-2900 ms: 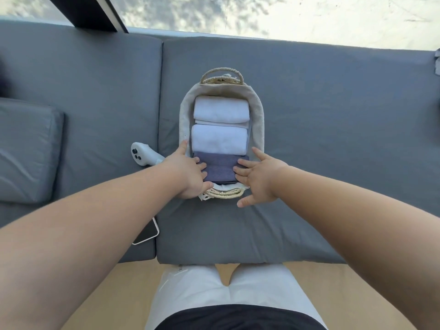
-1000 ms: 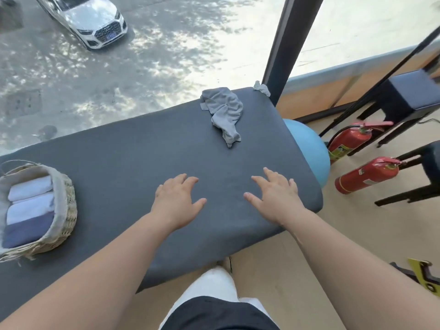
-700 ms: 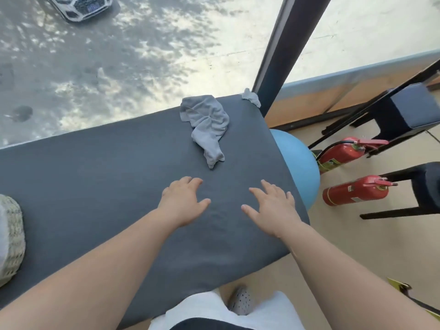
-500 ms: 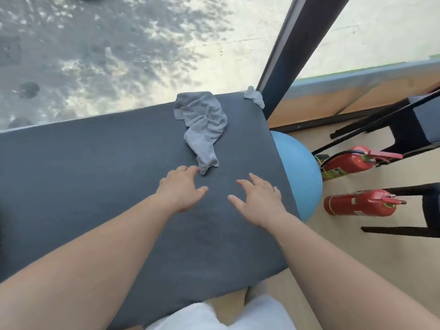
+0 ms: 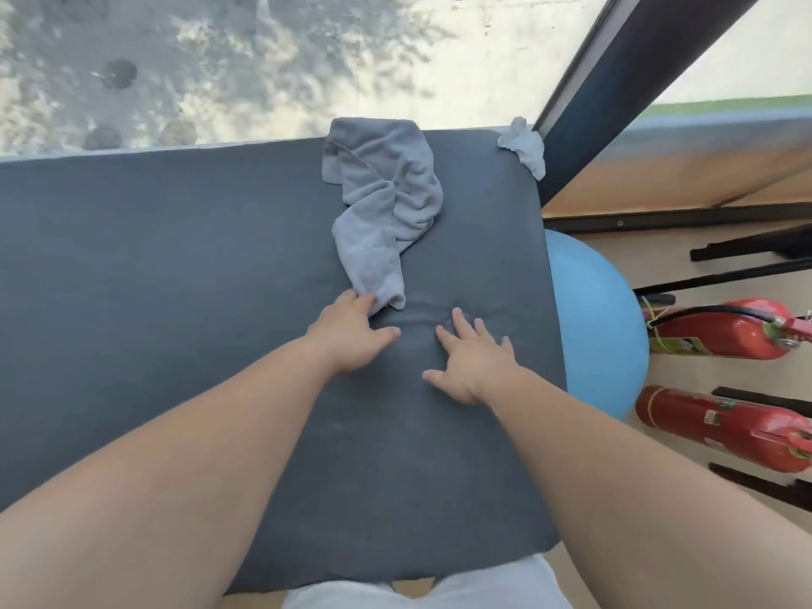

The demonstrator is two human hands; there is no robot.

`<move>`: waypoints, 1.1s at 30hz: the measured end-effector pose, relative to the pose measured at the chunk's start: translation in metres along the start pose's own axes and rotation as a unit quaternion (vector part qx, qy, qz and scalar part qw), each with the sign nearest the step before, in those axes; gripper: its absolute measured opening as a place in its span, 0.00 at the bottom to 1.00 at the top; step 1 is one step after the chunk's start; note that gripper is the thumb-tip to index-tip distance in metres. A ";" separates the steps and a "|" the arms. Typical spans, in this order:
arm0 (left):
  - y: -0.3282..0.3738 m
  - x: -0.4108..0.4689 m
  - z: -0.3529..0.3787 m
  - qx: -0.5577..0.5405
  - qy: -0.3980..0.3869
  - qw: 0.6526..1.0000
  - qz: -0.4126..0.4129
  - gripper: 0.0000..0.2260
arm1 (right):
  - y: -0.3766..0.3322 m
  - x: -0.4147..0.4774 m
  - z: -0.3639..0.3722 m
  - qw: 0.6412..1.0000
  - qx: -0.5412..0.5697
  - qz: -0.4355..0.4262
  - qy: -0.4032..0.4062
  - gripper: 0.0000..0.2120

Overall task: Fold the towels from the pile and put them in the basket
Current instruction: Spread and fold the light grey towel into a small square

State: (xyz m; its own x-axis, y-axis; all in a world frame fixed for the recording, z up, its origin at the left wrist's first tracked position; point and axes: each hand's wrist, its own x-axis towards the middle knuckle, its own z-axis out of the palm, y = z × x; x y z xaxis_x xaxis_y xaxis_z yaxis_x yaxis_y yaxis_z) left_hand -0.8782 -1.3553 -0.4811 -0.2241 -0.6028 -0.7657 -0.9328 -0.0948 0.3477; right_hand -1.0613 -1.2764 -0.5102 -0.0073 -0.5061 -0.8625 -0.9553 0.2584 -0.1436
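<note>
Hands (image 5: 351, 334) (image 5: 472, 364) nearer, open, left on towel (image 5: 382, 204)

Two bare arms on show here: the left forearm (image 5: 197, 454) broad across the near left, the right forearm (image 5: 615, 454) just as broad on the near right. Both run uncovered all the way out to the left hand (image 5: 351, 336) and the right hand (image 5: 472, 367), fingers (image 5: 459, 320) bare too. At the very near edge, pale white fabric (image 5: 483, 586) covers two legs, with a narrow gap between them.
</note>
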 end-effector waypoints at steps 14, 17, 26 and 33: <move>0.001 -0.144 0.013 -0.127 -0.031 0.979 0.153 0.18 | -0.033 -0.090 -0.009 0.812 0.574 -0.014 0.105 0.07; -0.017 -0.178 0.016 -0.128 -0.063 0.979 0.144 0.13 | -0.044 -0.132 0.002 0.852 0.504 -0.044 0.139 0.09; -0.042 -0.237 -0.011 -0.036 0.077 0.964 0.251 0.23 | -0.081 -0.258 0.026 0.897 0.360 -0.144 0.212 0.10; -0.020 -0.277 -0.018 -0.056 0.048 0.954 0.291 0.08 | -0.061 -0.311 0.026 0.892 0.312 -0.160 0.284 0.10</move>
State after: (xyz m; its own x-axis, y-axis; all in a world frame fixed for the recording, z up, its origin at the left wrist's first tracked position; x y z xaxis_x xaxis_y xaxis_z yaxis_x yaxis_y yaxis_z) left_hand -0.7919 -1.2009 -0.2662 -0.6632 -0.6485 -0.3737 -0.6207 0.1975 0.7588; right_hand -0.9927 -1.1135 -0.2453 -0.0817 -0.9261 -0.3682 -0.5852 0.3436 -0.7345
